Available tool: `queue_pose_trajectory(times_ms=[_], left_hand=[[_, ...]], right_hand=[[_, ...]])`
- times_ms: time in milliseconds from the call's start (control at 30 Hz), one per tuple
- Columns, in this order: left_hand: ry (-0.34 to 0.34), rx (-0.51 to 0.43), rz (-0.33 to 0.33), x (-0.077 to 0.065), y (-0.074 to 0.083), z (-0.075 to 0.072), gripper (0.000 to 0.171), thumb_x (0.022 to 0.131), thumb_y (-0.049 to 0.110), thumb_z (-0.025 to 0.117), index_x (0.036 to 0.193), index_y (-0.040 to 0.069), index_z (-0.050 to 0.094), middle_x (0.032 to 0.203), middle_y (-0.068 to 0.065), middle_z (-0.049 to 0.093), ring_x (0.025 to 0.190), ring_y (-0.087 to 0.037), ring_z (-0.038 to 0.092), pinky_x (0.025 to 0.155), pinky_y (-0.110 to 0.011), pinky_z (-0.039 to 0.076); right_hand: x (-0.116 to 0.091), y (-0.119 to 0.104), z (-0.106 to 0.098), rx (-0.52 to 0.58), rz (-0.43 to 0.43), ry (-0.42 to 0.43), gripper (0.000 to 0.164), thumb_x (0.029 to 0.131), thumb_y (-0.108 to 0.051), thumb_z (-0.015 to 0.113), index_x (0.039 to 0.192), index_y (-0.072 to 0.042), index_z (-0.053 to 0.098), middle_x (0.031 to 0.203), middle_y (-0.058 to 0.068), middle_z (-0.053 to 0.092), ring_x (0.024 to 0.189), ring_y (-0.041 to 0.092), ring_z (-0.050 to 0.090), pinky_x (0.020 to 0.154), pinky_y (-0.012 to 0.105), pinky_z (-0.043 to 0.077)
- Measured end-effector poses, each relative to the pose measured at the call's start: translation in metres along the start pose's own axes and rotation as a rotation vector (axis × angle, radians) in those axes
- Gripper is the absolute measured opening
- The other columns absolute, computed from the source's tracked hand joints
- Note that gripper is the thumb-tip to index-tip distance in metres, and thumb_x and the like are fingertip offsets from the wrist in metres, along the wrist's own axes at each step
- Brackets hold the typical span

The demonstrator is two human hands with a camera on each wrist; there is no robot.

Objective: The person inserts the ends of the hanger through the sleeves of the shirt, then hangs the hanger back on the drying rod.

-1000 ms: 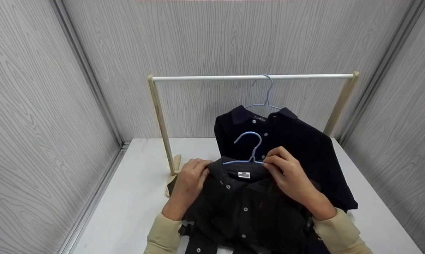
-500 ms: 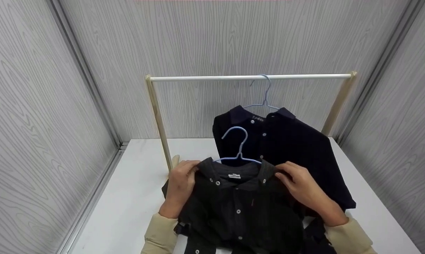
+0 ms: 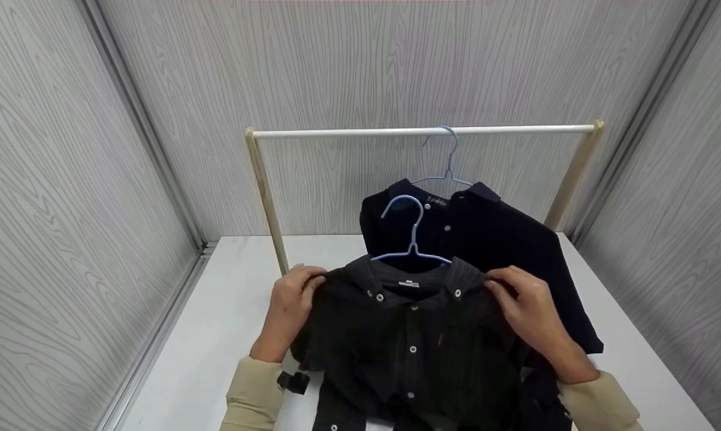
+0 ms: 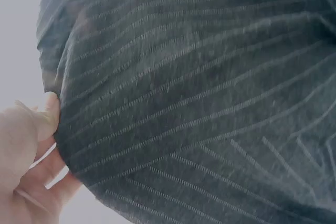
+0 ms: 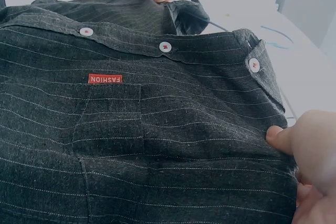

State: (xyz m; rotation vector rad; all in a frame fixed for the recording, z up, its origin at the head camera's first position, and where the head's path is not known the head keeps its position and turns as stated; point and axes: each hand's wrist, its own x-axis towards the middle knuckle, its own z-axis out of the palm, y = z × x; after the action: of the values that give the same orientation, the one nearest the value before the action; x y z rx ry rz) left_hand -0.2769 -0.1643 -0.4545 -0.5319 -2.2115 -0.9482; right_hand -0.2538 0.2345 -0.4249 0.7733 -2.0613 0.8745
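Between both hands hangs a dark pinstriped button shirt (image 3: 384,341), its collar spread around a blue hanger (image 3: 414,236) whose hook points up. My left hand (image 3: 293,305) pinches the shirt's shoulder on the left side. On the other shoulder, my right hand (image 3: 531,305) pinches the cloth between thumb and fingers. In the right wrist view the chest carries a red label (image 5: 105,78), and the right thumb (image 5: 281,139) presses on the fabric. The left wrist view shows the left thumb (image 4: 48,114) at the shirt's edge. The hanger's lower arms are hidden inside the shirt.
Behind stands a garment rack with a white rail (image 3: 348,133) and wooden posts (image 3: 267,203). A navy shirt (image 3: 516,251) hangs from it on another blue hanger (image 3: 449,161), right of centre. The rack stands on a white table (image 3: 199,335), enclosed by grey wood-grain walls (image 3: 336,60).
The right hand has shifted from beside the hanger neck out to the shoulder. Both hands have spread apart, and the dark shirt with its hanger has risen slightly, its collar now open wider.
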Motion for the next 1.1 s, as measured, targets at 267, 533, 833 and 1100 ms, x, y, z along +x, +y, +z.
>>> queue_pose_trajectory(times_ms=[267,533,833,1100], left_hand=[[0.036,-0.007,0.035,0.003,-0.01,-0.004,0.007,0.091,0.009,0.069,0.093,0.005,0.075,0.089,-0.004,0.075,0.082,-0.015,0.071,0.074,-0.032,0.057],[-0.034,0.06,0.058,0.016,-0.006,-0.01,0.01,0.094,0.009,0.066,0.097,0.005,0.075,0.092,-0.006,0.074,0.087,-0.018,0.07,0.078,-0.033,0.057],[-0.011,0.196,0.176,0.065,0.022,-0.032,0.015,0.097,0.013,0.063,0.104,0.005,0.074,0.097,-0.009,0.073,0.091,-0.023,0.069,0.08,-0.035,0.057],[0.043,0.309,0.251,0.118,0.042,-0.049,0.02,0.101,0.015,0.058,0.107,0.004,0.073,0.097,-0.012,0.069,0.091,-0.027,0.065,0.081,-0.037,0.055]], right_hand=[[0.007,-0.001,-0.004,-0.034,-0.033,0.044,0.018,0.08,0.012,0.074,0.089,-0.004,0.074,0.082,0.002,0.068,0.07,0.006,0.056,0.066,0.017,0.043],[0.013,0.001,-0.006,-0.046,-0.036,0.039,0.018,0.081,0.011,0.074,0.09,-0.004,0.074,0.082,0.002,0.068,0.069,0.005,0.054,0.064,0.017,0.042],[0.023,0.001,-0.007,-0.08,-0.03,0.047,0.016,0.083,0.008,0.073,0.092,-0.005,0.075,0.083,0.002,0.069,0.069,0.004,0.052,0.063,0.017,0.04],[0.03,0.001,-0.006,-0.103,-0.003,0.062,0.017,0.083,0.009,0.073,0.093,-0.005,0.075,0.085,0.001,0.07,0.072,0.007,0.056,0.066,0.018,0.04]])
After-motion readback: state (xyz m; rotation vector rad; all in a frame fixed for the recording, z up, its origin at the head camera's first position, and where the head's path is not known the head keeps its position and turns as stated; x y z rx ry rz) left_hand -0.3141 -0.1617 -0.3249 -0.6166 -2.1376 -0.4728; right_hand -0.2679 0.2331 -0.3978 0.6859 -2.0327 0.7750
